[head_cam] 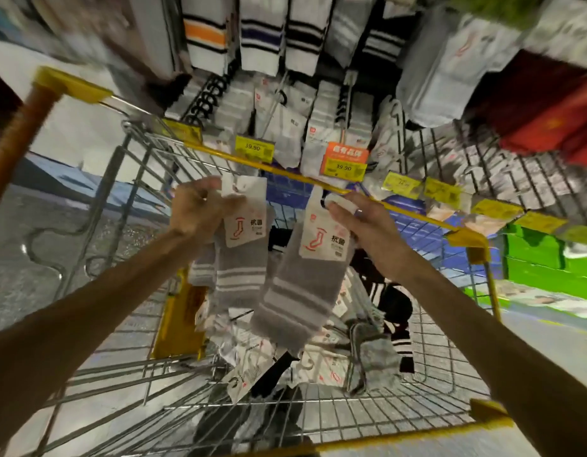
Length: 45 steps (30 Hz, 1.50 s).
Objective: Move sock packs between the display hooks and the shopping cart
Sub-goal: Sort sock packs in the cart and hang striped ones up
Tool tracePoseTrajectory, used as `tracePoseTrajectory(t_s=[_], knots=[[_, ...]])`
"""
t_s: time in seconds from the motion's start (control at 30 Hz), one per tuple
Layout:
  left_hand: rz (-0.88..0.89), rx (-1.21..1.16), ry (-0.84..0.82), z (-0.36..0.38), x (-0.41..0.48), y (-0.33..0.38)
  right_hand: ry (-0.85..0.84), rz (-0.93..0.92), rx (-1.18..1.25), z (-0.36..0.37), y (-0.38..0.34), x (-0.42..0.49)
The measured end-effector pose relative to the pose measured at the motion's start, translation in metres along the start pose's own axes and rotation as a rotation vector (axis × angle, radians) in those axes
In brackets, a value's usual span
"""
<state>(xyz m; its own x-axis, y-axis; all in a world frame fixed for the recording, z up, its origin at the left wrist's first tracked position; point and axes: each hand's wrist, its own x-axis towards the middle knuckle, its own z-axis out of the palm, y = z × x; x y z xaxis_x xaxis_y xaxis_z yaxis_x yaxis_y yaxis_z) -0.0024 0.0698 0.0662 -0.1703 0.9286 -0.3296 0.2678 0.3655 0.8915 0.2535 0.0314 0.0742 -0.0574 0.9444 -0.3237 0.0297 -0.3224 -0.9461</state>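
Note:
Each of my hands holds a grey sock pack with white stripes and a white card header above the shopping cart point(367, 206). My left hand point(196, 209) pinches the header of the left pack point(242, 258). In my right hand point(367, 232) the header of the right pack point(295, 285) is gripped, and the pack hangs tilted. Both packs hang over the basket, just below the display hooks point(348, 94) with white and grey sock packs. Several more sock packs point(318, 354) lie in the cart's bottom.
Yellow price tags point(254, 147) and an orange tag point(346, 159) hang along the display rail in front of the cart. Striped socks point(259, 37) hang higher up. Red items point(549, 120) hang at the right. A green and blue shelf base point(536, 258) sits low right.

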Motion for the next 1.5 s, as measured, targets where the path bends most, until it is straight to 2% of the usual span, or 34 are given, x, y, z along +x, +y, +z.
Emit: tracePoseTrajectory(t_s=[0.07, 0.23, 0.33, 0.53, 0.67, 0.77, 0.9, 1.0, 1.07, 1.17, 1.23, 1.3, 1.37, 1.5], knots=[[0.014, -0.093, -0.139, 0.013, -0.013, 0.018, -0.031, -0.033, -0.042, 0.002, -0.005, -0.007], [-0.038, -0.292, -0.261, 0.045, -0.033, 0.045, 0.020, -0.085, -0.135, 0.003, 0.004, -0.019], [-0.004, -0.249, -0.275, 0.058, -0.038, 0.044, 0.124, -0.116, -0.221, -0.007, 0.012, -0.032], [-0.021, -0.160, -0.360, 0.089, -0.056, 0.049, 0.237, -0.102, 0.003, -0.024, 0.020, -0.052], [-0.091, -0.164, -0.435, 0.108, -0.062, 0.049, 0.279, -0.103, 0.070, -0.034, 0.020, -0.055], [-0.128, -0.201, -0.473, 0.116, -0.065, 0.050, 0.302, -0.103, 0.036, -0.037, 0.021, -0.051], [-0.066, -0.128, -0.519, 0.114, -0.064, 0.050, 0.330, -0.125, -0.034, -0.031, 0.019, -0.045], [-0.014, -0.109, -0.494, 0.109, -0.063, 0.051, 0.394, -0.112, -0.073, -0.021, 0.016, -0.038], [0.001, -0.150, -0.431, 0.103, -0.058, 0.053, 0.421, -0.109, -0.014, -0.014, 0.012, -0.031], [-0.009, -0.200, -0.335, 0.091, -0.040, 0.053, 0.321, -0.082, 0.134, -0.005, 0.009, -0.021], [-0.008, -0.225, -0.315, 0.082, -0.028, 0.057, 0.224, -0.062, 0.168, 0.004, 0.004, -0.015], [0.014, -0.223, -0.288, 0.074, -0.018, 0.062, 0.197, -0.074, 0.202, 0.013, -0.003, -0.006], [0.047, -0.235, -0.239, 0.068, -0.010, 0.067, 0.220, -0.112, 0.213, 0.021, -0.014, 0.008], [0.061, -0.318, -0.033, 0.056, 0.011, 0.070, 0.357, -0.281, 0.175, 0.026, -0.045, 0.035]])
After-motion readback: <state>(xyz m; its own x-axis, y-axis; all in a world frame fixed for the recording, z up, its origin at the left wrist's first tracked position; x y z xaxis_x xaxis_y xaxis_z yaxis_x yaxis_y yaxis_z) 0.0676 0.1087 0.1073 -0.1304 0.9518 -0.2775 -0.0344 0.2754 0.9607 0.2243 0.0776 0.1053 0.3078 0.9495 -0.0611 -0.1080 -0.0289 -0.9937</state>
